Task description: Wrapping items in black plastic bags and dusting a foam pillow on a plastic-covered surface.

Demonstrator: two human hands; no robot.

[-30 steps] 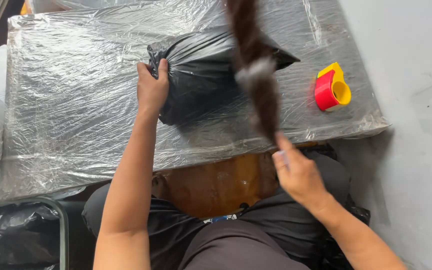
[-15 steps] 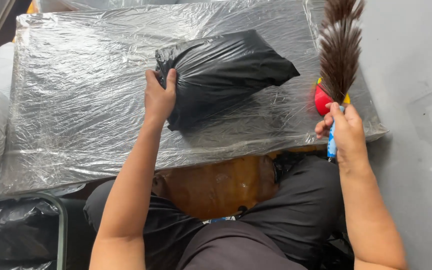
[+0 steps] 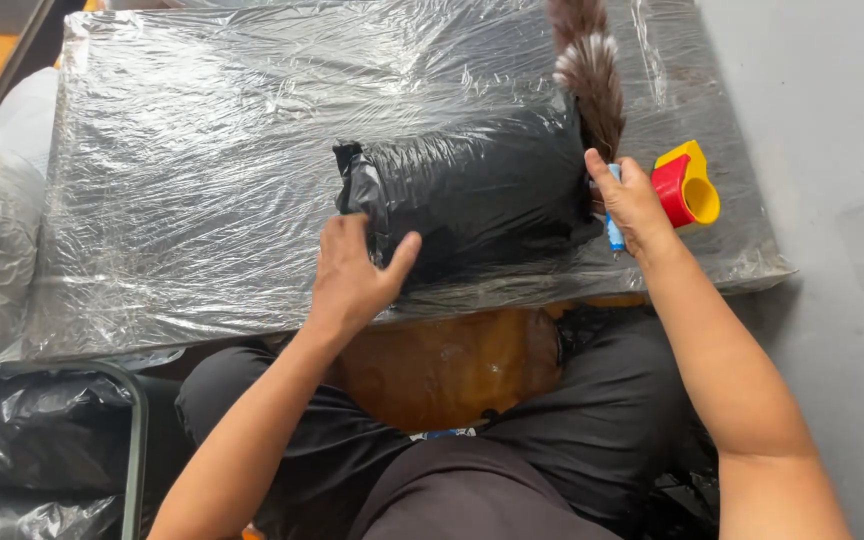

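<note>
Item 1: black plastic bag-wrapped bundle [image 3: 482, 190], lying on its side, centre-right on low table wrapped in clear plastic film [image 3: 182, 180], nr front edge.
Item 2: left hand [image 3: 352, 275], fingers spread wide, palm down on bundle's lower-left corner, thumb up along its front face.
Item 3: right hand [image 3: 637, 200], closed round blue handle of brown-and-white feather duster [image 3: 592, 75]; feathers pointing up/away, lying against bundle's right end.
Item 4: red-and-yellow plastic tape dispenser [image 3: 687, 185], on table just beside rt hand, toward the right edge.
Misc: crinkled black plastic bags [image 3: 22, 450], lower left, beside table.
</note>
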